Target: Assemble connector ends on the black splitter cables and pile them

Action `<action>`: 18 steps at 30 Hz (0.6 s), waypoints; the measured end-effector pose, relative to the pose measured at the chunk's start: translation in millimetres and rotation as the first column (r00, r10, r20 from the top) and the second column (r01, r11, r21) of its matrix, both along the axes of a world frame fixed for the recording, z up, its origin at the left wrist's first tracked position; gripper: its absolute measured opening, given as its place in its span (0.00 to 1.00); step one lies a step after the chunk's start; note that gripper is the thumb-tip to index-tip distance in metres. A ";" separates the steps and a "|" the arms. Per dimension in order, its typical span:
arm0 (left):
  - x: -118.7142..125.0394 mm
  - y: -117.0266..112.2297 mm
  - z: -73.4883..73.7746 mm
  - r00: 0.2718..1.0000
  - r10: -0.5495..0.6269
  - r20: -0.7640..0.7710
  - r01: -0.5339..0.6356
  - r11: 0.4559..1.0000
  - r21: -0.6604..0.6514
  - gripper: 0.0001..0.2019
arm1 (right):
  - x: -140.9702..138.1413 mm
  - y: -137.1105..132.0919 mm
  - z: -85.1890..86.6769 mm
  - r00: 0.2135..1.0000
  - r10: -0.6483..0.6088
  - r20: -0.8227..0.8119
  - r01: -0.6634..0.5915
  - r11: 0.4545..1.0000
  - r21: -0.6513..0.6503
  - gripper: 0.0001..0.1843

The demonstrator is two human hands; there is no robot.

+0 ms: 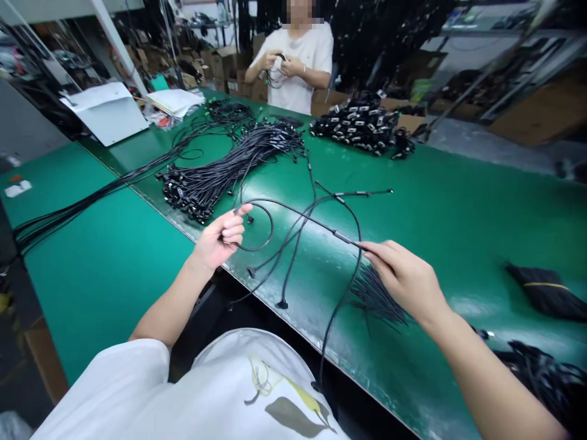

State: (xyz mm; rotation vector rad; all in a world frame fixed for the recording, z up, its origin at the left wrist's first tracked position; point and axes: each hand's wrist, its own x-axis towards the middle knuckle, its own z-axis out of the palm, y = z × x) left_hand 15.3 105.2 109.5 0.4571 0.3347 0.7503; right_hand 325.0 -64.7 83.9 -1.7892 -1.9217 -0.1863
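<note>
One thin black cable (300,212) runs between my two hands above the green table. My left hand (224,237) is closed around it, index finger stretched out, and a loop of the cable curves beside that hand. My right hand (403,278) pinches the cable close to a grey sleeve or label (342,236). Beneath lie several loose black cables (296,260) with connectors on their ends, some reaching over the table's front edge. A big bundle of black cables (233,162) rests just past my left hand. Thin black ties or strips (378,296) lie below my right hand.
Across the green table (458,214) a person in a white shirt (298,67) handles a coiled cable. A pile of black connectors (362,125) sits at the far side. More cables (92,195) span leftward. A banded black bundle (550,290) and another cable pile (541,373) lie right.
</note>
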 end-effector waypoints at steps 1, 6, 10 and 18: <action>1.9 -0.3 -2.1 1.000 -0.016 -0.018 0.016 1.000 0.011 0.13 | -3.3 -2.6 2.6 0.997 -0.014 0.073 0.011 0.999 0.034 0.17; 11.3 -2.5 -13.5 0.996 -0.082 -0.030 0.083 0.996 0.024 0.12 | -17.0 -7.7 11.3 0.956 -0.003 0.292 -0.026 0.995 0.096 0.17; 10.8 -2.5 -8.9 0.999 -0.044 0.015 0.045 0.998 -0.044 0.13 | -16.0 -4.9 5.6 0.932 -0.017 0.362 -0.019 0.995 0.096 0.16; 47.5 -22.6 -17.4 0.964 0.094 -0.250 -0.023 0.961 0.275 0.12 | -85.2 -4.4 -4.3 0.876 0.254 0.411 -0.118 0.937 -0.328 0.13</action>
